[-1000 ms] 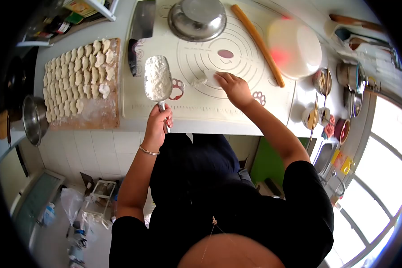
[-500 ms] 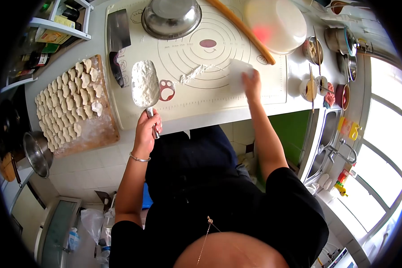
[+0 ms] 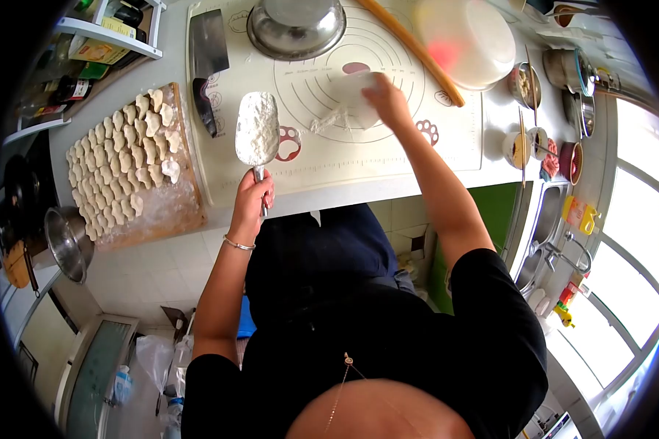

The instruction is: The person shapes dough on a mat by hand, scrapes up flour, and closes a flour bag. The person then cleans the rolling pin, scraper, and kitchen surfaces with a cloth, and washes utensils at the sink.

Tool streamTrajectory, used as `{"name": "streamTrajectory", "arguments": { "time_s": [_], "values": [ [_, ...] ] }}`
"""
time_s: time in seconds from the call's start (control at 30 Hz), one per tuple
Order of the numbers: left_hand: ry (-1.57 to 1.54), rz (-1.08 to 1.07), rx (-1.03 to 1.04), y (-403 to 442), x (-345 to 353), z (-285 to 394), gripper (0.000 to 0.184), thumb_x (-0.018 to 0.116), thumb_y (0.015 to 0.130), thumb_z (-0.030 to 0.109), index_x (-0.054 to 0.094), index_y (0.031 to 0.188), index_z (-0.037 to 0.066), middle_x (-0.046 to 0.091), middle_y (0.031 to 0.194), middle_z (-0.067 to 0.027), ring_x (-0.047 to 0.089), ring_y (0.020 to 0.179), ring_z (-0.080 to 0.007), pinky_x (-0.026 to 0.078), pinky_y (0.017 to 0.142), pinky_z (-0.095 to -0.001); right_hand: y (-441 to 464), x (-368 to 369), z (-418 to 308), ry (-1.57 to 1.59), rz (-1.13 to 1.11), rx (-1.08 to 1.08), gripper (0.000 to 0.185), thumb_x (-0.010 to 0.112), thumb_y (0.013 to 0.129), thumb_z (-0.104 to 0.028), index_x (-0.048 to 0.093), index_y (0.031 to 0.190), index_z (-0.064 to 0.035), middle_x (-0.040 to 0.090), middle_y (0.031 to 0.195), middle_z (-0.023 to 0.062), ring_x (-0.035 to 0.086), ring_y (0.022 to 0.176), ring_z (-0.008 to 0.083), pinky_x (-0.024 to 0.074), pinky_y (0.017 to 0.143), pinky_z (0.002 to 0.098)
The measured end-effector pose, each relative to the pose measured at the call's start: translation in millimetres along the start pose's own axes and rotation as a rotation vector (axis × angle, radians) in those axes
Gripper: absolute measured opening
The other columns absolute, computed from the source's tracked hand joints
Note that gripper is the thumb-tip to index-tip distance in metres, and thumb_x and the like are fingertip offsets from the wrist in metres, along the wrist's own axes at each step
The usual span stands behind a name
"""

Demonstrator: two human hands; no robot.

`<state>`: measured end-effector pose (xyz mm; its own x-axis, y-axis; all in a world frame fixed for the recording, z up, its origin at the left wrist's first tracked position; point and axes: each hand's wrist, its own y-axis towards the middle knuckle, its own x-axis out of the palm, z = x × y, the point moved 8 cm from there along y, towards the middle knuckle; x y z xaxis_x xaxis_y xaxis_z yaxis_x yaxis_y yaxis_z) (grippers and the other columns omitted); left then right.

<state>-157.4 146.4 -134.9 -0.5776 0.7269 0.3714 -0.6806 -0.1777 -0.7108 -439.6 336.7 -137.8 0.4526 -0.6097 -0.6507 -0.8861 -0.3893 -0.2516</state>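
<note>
My left hand (image 3: 254, 194) is closed round the handle of a metal scoop (image 3: 258, 130) heaped with white flour, held over the near left part of a printed mat (image 3: 307, 175). In my right hand (image 3: 384, 100), blurred by motion, is a pale translucent scraper (image 3: 354, 99). Its edge is at a streak of flour (image 3: 331, 121) near the mat's printed circles. The fingers of my right hand are pressed together at the scraper's right side.
A wooden board (image 3: 172, 208) with several rows of dumplings lies left. Around the mat's far side are a cleaver (image 3: 209, 44), a metal bowl (image 3: 295, 36), a rolling pin (image 3: 414, 51) and a white bowl (image 3: 483, 36). Small bowls with chopsticks (image 3: 523, 146) stand right.
The scraper has come into view in my right hand, first at the right, then moved left to the flour. The flour is smeared into a wider streak. My left hand keeps the scoop.
</note>
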Motion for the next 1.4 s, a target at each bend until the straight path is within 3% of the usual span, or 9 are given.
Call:
{"name": "streamTrajectory", "arguments": {
  "time_s": [0.1,0.17,0.37,0.6,0.67,0.83,0.9,1.1,1.4],
  "values": [
    [0.075,0.015,0.01,-1.0,-5.4,5.2,0.005,0.05,0.087,0.009,0.046,0.088,0.008,0.044,0.067,0.0019,0.039,0.051,-0.0047,0.033,0.046,-0.0208,-26.6,30.6,-30.7,-0.088,-0.155,-0.126,0.038,0.061,0.083,-0.024,0.051,0.117,-0.009,0.064,0.089,0.0208,0.06,0.086,0.0382,0.0467,0.077,0.0429],
    [0.136,0.025,-0.005,0.3,-15.1,3.5,0.005,0.051,0.087,0.009,0.046,0.086,0.008,0.042,0.064,0.0032,0.037,0.049,-0.0043,0.031,0.044,-0.0207,-34.8,22.0,-16.5,0.096,-0.144,-0.006,0.037,0.061,0.084,-0.023,0.051,0.116,-0.0086,0.063,0.085,0.0191,0.062,0.08,0.0322,0.0482,0.073,0.0385],
    [0.376,0.048,-0.015,7.9,-29.1,6.6,0.007,0.052,0.089,0.014,0.049,0.091,0.009,0.041,0.063,0.006,0.034,0.047,-0.002,0.027,0.042,-0.0191,-62.0,-46.1,48.5,0.34,0.199,0.26,0.03,0.056,0.087,-0.008,0.048,0.114,0.0032,0.062,0.089,0.0093,0.057,0.073,0.0126,0.0479,0.066,0.0254],
    [0.601,0.078,0.12,16.3,-29.5,24.9,0.016,0.055,0.087,0.013,0.051,0.098,0.002,0.052,0.074,-0.0022,0.05,0.057,-0.0124,0.042,0.051,-0.0268,-80.1,-29.5,64.5,-0.02,0.187,0.168,0.045,0.059,0.085,-0.022,0.044,0.119,0.0037,0.061,0.097,0.0248,0.061,0.084,0.0356,0.0468,0.074,0.0404],
    [1.457,0.416,0.926,-34.3,6.8,79.3,0.024,0.053,0.087,0.009,0.051,0.11,0.0,0.058,0.092,-0.0112,0.058,0.079,-0.0255,0.048,0.071,-0.0363,-84.2,-22.3,44.0,-0.151,0.142,0.127,0.045,0.059,0.085,-0.027,0.045,0.119,-0.0005,0.062,0.094,0.0273,0.06,0.087,0.0413,0.0463,0.075,0.0449],
    [1.023,-0.047,0.908,-54.2,79.0,34.2,0.047,0.048,0.089,0.007,0.036,0.133,-0.003,0.047,0.129,-0.0212,0.042,0.123,-0.0361,0.034,0.102,-0.0406,-84.7,-49.2,45.0,-0.18,0.183,0.159,0.043,0.06,0.085,-0.028,0.047,0.116,-0.0017,0.065,0.082,0.0206,0.063,0.079,0.0372,0.0478,0.07,0.0428],
    [0.98,0.074,0.885,-21.9,95.1,18.8,0.057,0.048,0.089,0.009,0.024,0.139,-0.006,0.031,0.142,-0.0242,0.027,0.134,-0.0382,0.025,0.109,-0.0416,-85.0,-50.4,42.0,-0.201,0.239,0.112,0.041,0.06,0.084,-0.027,0.049,0.115,-0.0019,0.065,0.08,0.0191,0.063,0.078,0.0364,0.0479,0.069,0.042],
    [1.0,0.258,0.97,56.9,112.1,12.2,0.059,0.041,0.093,0.013,0.015,0.142,-0.006,0.02,0.147,-0.0248,0.021,0.136,-0.0399,0.02,0.111,-0.0428,-68.4,1.7,11.8,-0.105,0.116,0.069,0.04,0.06,0.083,-0.024,0.049,0.116,-0.004,0.065,0.079,0.0199,0.063,0.077,0.0374,0.048,0.069,0.0427],
    [0.214,0.027,0.85,79.3,115.9,16.5,0.055,0.029,0.1,0.027,0.012,0.145,0.0,0.015,0.152,-0.0154,0.016,0.14,-0.0278,0.013,0.114,-0.0391,-79.2,60.7,-11.2,0.127,0.044,0.089,0.041,0.061,0.083,-0.024,0.048,0.116,-0.0026,0.063,0.073,0.0205,0.062,0.069,0.037,0.0479,0.062,0.0428]
  ]
}}
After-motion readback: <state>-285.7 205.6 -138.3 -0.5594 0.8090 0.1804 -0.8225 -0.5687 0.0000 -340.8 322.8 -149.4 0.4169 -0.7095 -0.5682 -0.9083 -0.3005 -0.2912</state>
